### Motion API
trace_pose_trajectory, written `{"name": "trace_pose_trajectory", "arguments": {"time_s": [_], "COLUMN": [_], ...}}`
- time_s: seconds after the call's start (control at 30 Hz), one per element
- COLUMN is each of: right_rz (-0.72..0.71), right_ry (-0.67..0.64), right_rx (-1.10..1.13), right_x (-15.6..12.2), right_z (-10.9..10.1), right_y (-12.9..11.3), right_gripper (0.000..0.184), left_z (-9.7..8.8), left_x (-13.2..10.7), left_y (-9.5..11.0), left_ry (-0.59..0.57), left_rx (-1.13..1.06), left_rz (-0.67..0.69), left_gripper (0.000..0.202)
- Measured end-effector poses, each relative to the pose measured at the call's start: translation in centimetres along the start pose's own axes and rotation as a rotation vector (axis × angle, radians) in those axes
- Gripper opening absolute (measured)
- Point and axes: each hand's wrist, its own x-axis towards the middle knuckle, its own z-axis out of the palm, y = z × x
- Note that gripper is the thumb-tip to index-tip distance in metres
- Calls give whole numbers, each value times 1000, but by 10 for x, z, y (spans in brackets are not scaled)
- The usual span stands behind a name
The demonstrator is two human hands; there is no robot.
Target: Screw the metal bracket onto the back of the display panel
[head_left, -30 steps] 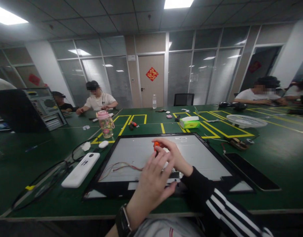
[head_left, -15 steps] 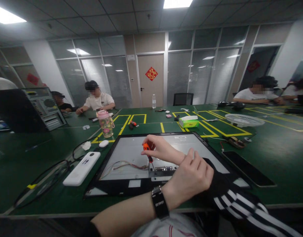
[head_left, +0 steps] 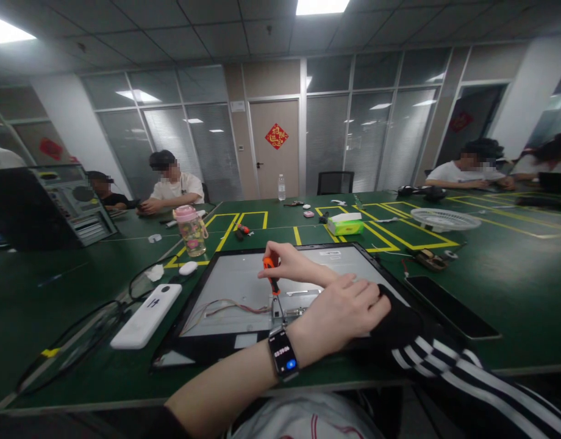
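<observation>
My right hand (head_left: 293,263) grips a screwdriver (head_left: 272,277) by its orange and black handle. The screwdriver stands tilted, its shaft pointing down at a metal bracket (head_left: 277,310) on a flat display panel (head_left: 235,274). The tip's exact contact point is too small to tell. Across my right forearm lies my left hand (head_left: 338,311), its fingers curled over the cuff of the black, white-striped sleeve (head_left: 385,305). A smartwatch (head_left: 283,353) with a lit face is on my left wrist and hides part of the panel's near edge. Thin wires (head_left: 235,305) run along the panel to the bracket.
Left of the panel lie a white power bank (head_left: 146,317), black cables (head_left: 86,332) and a pink-lidded bottle (head_left: 190,231). A phone (head_left: 452,306) lies to the right, a tissue pack (head_left: 345,225) behind. A computer case (head_left: 33,207) stands far left. Other people sit across the table.
My left hand has shifted slightly up along my right forearm, over the cuff. The watch face has turned and lit up. My right hand still holds the screwdriver at the bracket.
</observation>
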Motion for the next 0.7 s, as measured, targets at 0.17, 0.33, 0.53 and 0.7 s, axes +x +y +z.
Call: {"name": "trace_pose_trajectory", "arguments": {"time_s": [0.17,0.33,0.53,0.7], "right_rz": [-29,-29,-49,-16], "right_ry": [-19,-15,2,-17], "right_rx": [-21,-26,-78,-101], "right_x": [1,2,1,3], "right_z": [3,1,4,7], "right_y": [-3,-2,-2,-8], "right_gripper": [38,39,38,38], "left_z": [-23,-23,-5,10], "left_x": [-14,-13,0,10], "left_y": [-18,-23,-12,-3], "left_ry": [-58,-46,79,173], "left_rx": [-132,4,100,80], "left_rz": [-50,-33,125,198], "left_gripper": [27,15,23,25]}}
